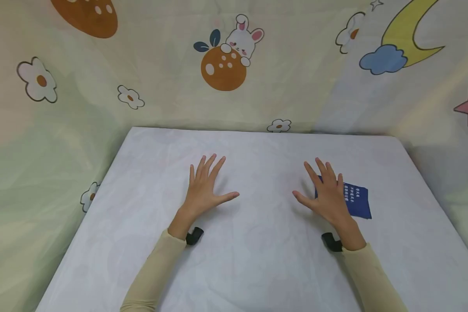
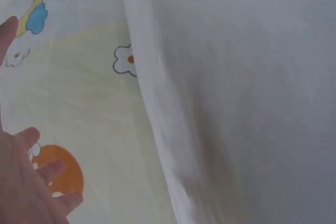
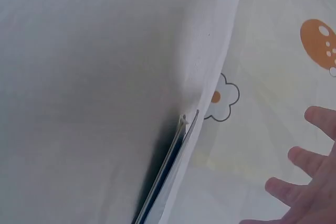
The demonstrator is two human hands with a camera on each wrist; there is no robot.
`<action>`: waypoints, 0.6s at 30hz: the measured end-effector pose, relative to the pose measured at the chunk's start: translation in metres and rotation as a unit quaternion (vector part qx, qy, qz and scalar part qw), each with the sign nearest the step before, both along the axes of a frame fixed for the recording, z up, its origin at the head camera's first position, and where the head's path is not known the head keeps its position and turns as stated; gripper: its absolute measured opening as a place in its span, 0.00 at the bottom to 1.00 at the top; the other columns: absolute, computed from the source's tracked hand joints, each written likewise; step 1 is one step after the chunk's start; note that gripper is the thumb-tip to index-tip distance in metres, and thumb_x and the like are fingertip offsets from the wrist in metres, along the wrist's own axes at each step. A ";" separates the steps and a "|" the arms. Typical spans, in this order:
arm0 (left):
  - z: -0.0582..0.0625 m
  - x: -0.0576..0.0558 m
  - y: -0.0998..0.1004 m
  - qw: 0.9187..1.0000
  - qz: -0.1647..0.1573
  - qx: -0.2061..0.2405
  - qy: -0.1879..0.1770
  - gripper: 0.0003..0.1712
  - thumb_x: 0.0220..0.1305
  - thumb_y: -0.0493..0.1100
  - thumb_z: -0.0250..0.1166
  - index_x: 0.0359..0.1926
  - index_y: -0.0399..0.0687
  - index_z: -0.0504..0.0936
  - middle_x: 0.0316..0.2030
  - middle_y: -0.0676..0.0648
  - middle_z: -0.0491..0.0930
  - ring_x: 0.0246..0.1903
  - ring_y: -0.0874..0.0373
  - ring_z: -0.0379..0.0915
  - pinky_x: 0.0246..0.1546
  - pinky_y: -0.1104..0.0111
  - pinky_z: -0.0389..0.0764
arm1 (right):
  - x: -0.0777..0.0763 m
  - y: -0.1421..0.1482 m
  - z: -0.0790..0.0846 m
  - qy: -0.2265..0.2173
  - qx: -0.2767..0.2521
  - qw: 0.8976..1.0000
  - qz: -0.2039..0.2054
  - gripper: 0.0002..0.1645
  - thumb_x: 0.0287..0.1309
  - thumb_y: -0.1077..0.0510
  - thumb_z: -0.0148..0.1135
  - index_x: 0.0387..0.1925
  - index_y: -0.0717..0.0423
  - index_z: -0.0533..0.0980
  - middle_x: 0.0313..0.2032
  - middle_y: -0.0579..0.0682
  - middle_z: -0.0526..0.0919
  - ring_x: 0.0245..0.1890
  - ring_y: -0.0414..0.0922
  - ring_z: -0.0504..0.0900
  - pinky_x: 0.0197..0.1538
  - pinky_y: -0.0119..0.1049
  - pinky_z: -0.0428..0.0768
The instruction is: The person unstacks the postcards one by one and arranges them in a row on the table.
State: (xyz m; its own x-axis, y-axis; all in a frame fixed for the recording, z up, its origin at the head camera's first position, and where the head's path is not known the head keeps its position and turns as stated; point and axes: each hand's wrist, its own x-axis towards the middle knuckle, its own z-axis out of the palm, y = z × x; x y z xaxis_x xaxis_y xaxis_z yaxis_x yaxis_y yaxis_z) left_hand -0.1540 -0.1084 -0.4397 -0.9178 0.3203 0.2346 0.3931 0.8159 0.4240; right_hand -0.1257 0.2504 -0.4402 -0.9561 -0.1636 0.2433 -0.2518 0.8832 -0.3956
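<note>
My left hand [image 1: 203,193] is held over the left half of the white-covered table [image 1: 257,260], fingers spread and thumb pointing right, with nothing in it. On the other side my right hand [image 1: 329,199] spreads its fingers too, its thumb pointing left and its palm without any object. Partly hidden behind that hand lies a flat blue folded piece [image 1: 359,203] with white printed characters. In the right wrist view this folded piece [image 3: 164,182] shows edge-on as thin layers slightly parted at one end, while the fingers [image 3: 307,162] appear off to the right, apart from it.
A patterned cloth backdrop [image 1: 160,65] with a rabbit, flowers and a moon hangs behind the table and down both sides. Small black devices [image 1: 195,236] sit at both wrists, under the pale sleeves [image 1: 156,268].
</note>
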 end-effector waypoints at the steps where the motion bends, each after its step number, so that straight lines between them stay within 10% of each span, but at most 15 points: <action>1: 0.000 0.000 0.002 1.000 -0.005 0.011 0.003 0.61 0.48 0.75 0.65 0.77 0.66 0.46 0.76 0.50 0.45 0.75 0.46 0.33 0.70 0.41 0.33 | 0.001 0.002 0.000 0.004 -0.010 1.000 -0.001 0.53 0.53 0.35 0.63 0.76 0.43 0.53 0.76 0.58 0.46 0.74 0.63 0.42 0.66 0.73 0.38; 18: -0.005 0.008 0.043 0.987 -0.081 0.122 -0.069 0.52 0.50 0.65 0.72 0.72 0.56 0.61 0.69 0.51 0.59 0.68 0.52 0.58 0.67 0.51 0.57 | 0.013 0.030 0.001 -0.009 -0.074 0.997 -0.036 0.46 0.48 0.41 0.71 0.66 0.56 0.68 0.70 0.61 0.60 0.67 0.65 0.59 0.57 0.72 0.61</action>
State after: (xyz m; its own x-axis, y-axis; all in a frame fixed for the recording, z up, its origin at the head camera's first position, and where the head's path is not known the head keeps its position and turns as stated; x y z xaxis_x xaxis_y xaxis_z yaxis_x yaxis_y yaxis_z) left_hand -0.1464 -0.0649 -0.4443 -0.8876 0.4149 0.2000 0.4352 0.6137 0.6587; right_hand -0.1129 0.2804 -0.4391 -0.9686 -0.0584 0.2416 -0.1815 0.8304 -0.5268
